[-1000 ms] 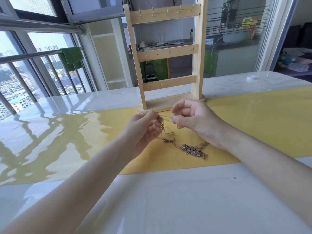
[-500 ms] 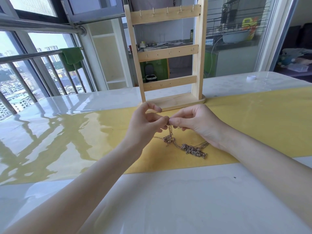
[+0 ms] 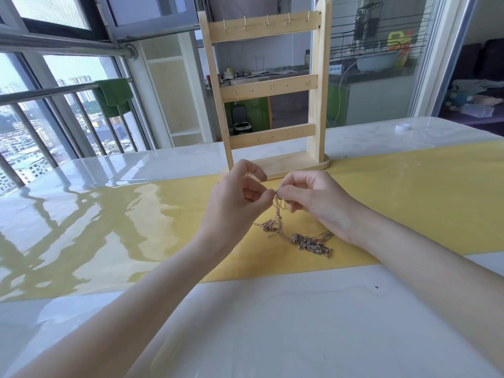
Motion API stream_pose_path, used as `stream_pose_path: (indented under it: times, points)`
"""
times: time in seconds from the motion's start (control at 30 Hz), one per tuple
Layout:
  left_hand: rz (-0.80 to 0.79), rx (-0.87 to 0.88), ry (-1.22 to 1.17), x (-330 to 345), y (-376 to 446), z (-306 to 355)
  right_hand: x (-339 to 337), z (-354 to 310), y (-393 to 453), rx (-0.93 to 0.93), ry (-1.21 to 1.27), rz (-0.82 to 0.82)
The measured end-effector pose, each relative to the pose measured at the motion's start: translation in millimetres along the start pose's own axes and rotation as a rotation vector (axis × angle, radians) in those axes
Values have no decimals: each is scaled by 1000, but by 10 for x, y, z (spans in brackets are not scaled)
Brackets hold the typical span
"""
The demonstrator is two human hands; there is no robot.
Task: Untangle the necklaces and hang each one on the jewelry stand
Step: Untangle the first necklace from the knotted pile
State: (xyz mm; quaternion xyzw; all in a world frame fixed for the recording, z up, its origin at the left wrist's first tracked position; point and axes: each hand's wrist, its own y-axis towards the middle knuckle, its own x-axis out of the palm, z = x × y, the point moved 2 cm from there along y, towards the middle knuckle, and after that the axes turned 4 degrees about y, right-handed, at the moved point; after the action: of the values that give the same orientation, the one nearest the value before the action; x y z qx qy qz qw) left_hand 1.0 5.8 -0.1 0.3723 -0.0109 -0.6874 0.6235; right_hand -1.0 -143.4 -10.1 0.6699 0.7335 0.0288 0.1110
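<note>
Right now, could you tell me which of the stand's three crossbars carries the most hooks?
The top crossbar of the jewelry stand: five hooks line it, while the middle crossbar and bottom crossbar show mostly empty holes.

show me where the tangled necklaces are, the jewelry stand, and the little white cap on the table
tangled necklaces [image 3: 309,242]: head view, on the bunched clump lying on the yellow runner.
jewelry stand [image 3: 268,84]: head view, on its middle crossbar.
white cap [image 3: 402,127]: head view, on its top.

No readable text, labels, brand names or nos. anywhere in view. The wooden jewelry stand [image 3: 268,88] has bare rails w/ no markings, and the yellow and orange bottles [image 3: 398,42] on the far rack are too blurred to read.
</note>
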Motion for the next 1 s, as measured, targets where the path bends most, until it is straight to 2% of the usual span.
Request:
stream_pose_path:
  times: [0.2,0.33,0.4,0.53,0.6,0.77,0.9,1.0]
  points:
    - [-18,135,265,48,-15,10,12,-4,14,-13,31,2]
    - [-36,71,257,32,-16,0,9,-2,5,-23,54,-20]
    - [-55,-30,167,18,-2,-10,3,3,12,-26,79,-30]
    - [-126,-354,-241,-12,25,-73,-29,42,42,3,136,-52]
    - [-149,-458,-404,-12,21,-77,-45,68,44,18,112,-73]
    - [-210,-579,-519,19,19,-85,-28,48,20,25,-35,-153]
    - [-430,-687,-729,39,-8,-45,-43,15,4,-17,-194,-112]
    - [-548,-684,-791,47,-21,-10,-58,19,15,-74,-318,-41]
